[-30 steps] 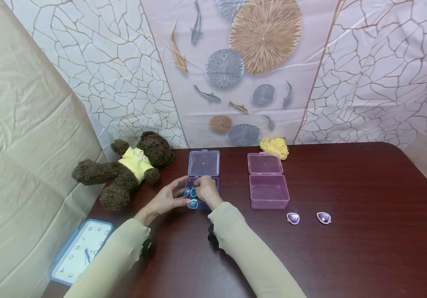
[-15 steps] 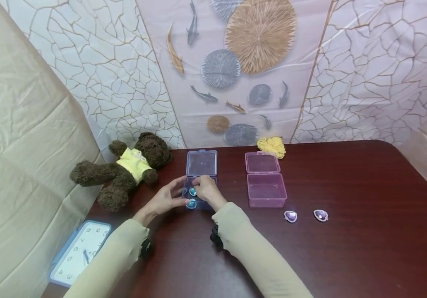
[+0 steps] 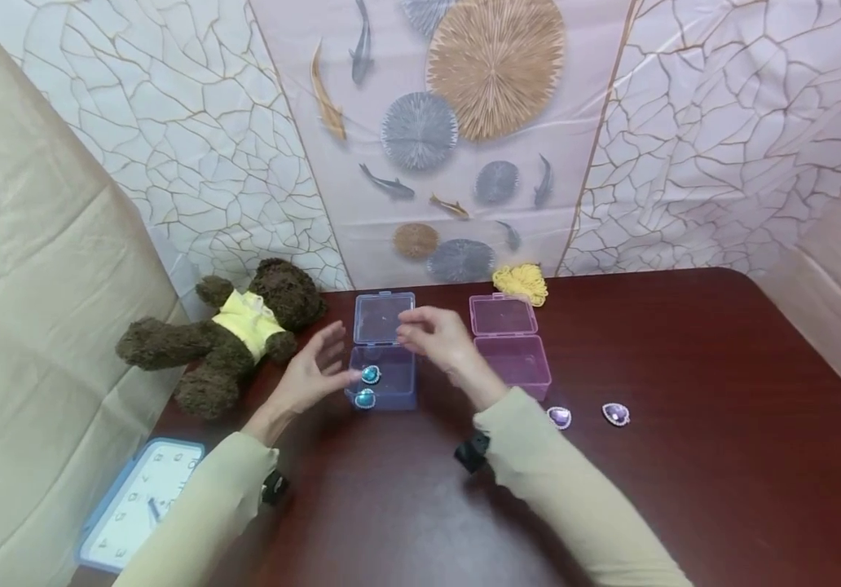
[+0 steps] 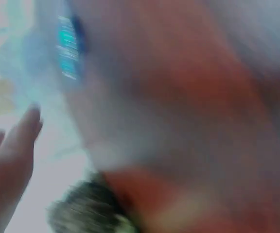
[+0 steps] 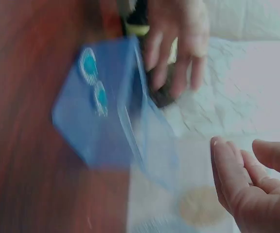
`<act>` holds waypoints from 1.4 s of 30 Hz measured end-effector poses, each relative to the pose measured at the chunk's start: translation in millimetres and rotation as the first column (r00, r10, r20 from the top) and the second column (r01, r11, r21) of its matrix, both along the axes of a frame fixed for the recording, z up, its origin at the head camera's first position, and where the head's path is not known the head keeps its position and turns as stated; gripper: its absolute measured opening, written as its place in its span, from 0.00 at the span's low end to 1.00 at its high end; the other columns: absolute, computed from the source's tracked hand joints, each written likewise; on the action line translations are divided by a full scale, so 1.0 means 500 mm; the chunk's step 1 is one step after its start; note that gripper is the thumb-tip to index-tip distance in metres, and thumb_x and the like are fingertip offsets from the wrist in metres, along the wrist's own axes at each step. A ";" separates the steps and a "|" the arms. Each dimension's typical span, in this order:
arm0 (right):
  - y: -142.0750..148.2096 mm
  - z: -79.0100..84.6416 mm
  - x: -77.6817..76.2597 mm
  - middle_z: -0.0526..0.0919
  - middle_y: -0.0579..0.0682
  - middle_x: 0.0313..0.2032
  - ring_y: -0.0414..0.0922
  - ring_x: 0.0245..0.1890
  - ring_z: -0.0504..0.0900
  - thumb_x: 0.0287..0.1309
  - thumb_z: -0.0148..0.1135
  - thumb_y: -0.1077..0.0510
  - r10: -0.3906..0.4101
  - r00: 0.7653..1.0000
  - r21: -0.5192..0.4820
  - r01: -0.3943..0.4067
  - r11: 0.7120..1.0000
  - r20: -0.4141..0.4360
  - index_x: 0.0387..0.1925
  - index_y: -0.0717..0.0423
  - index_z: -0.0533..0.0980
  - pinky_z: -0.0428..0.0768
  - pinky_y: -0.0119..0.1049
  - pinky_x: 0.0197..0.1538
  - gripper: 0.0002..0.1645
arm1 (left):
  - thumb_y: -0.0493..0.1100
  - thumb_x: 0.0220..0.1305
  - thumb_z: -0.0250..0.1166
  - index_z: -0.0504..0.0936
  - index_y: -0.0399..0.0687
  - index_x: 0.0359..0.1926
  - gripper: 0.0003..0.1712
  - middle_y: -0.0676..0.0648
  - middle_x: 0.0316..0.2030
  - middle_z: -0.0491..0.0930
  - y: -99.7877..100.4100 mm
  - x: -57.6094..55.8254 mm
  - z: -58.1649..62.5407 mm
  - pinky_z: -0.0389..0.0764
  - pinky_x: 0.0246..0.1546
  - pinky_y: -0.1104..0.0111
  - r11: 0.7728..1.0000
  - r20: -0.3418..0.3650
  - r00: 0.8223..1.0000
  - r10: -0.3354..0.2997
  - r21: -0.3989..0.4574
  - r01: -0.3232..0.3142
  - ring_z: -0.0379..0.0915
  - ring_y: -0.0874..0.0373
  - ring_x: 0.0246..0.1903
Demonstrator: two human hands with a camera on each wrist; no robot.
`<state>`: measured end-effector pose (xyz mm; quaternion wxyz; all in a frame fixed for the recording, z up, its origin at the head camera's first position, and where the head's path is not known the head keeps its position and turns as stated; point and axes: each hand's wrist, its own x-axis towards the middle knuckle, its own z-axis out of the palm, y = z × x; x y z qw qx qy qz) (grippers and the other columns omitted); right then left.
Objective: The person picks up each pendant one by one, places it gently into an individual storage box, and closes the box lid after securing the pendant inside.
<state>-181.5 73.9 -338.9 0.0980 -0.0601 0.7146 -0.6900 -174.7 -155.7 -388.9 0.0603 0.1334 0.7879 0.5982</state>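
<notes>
A clear blue box [image 3: 395,401] stands with its hinged lid [image 3: 384,318] raised. Two teal heart-shaped gems [image 3: 370,374] with pale beaded rims show inside it, near its left side. My left hand [image 3: 306,377] is spread at the box's left, its thumb tip by the wall; whether it touches, I cannot tell. Above the box's right side hovers my right hand [image 3: 444,341], fingers loosely bent, with nothing between thumb and fingertips in the right wrist view. A pink box [image 3: 516,371], lid up, is partly hidden behind the right wrist. The left wrist view is blurred.
Two purple heart-shaped gems [image 3: 616,414] lie on the dark red table [image 3: 721,489] in front of the pink box. Yellow yarn [image 3: 521,282] sits behind it. A brown teddy bear [image 3: 208,371] lies at the left, and a blue-framed clock [image 3: 140,505] is near the left forearm.
My right hand has lifted out of the blue box and swung right, with nothing seen in it. My left hand has opened wider and drawn slightly back from the box. The head view has shifted.
</notes>
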 end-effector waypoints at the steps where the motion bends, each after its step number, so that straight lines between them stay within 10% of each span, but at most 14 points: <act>1: 0.024 0.008 0.000 0.77 0.73 0.48 0.61 0.48 0.80 0.61 0.54 0.71 0.002 1.000 -0.007 -0.002 1.000 -0.021 0.54 0.74 0.70 0.80 0.44 0.53 0.20 | 0.33 0.51 0.71 0.52 0.41 0.71 0.50 0.35 0.68 0.56 0.012 0.003 0.016 0.65 0.64 0.53 0.999 -0.029 0.999 0.029 0.026 -0.028 0.55 0.40 0.67; 7: 0.202 0.020 0.002 0.80 0.65 0.43 0.44 0.38 0.85 0.62 0.54 0.69 -0.025 0.997 -0.016 0.024 1.000 -0.073 0.56 0.77 0.67 0.82 0.36 0.48 0.22 | 0.29 0.52 0.68 0.55 0.43 0.70 0.46 0.37 0.66 0.62 0.149 0.038 0.084 0.67 0.64 0.59 0.981 -0.031 0.999 0.004 0.195 0.002 0.61 0.45 0.65; 15: 0.366 -0.032 0.050 0.80 0.43 0.32 0.34 0.34 0.82 0.61 0.59 0.65 -0.023 0.999 0.146 0.030 0.989 -0.048 0.54 0.78 0.65 0.83 0.31 0.43 0.25 | 0.32 0.52 0.70 0.53 0.39 0.71 0.49 0.41 0.71 0.54 0.294 0.045 0.025 0.60 0.67 0.56 0.984 0.048 0.998 -0.051 0.172 0.042 0.50 0.45 0.70; 28: 0.374 -0.131 0.124 0.78 0.67 0.38 0.37 0.28 0.79 0.53 0.61 0.71 0.119 0.993 0.303 -0.109 0.947 -0.017 0.49 0.81 0.68 0.84 0.32 0.32 0.23 | 0.31 0.49 0.72 0.51 0.41 0.72 0.53 0.41 0.71 0.51 0.330 0.008 -0.053 0.59 0.67 0.57 0.993 0.092 0.994 -0.063 0.109 0.053 0.48 0.47 0.70; 42: 0.369 -0.151 0.137 0.74 0.59 0.32 0.41 0.25 0.77 0.45 0.68 0.71 0.091 0.995 0.461 -0.066 0.885 -0.032 0.43 0.75 0.72 0.84 0.33 0.24 0.21 | 0.27 0.50 0.69 0.53 0.41 0.71 0.50 0.38 0.69 0.57 0.353 -0.007 -0.076 0.63 0.65 0.56 0.977 0.122 0.982 -0.147 0.174 0.124 0.55 0.45 0.68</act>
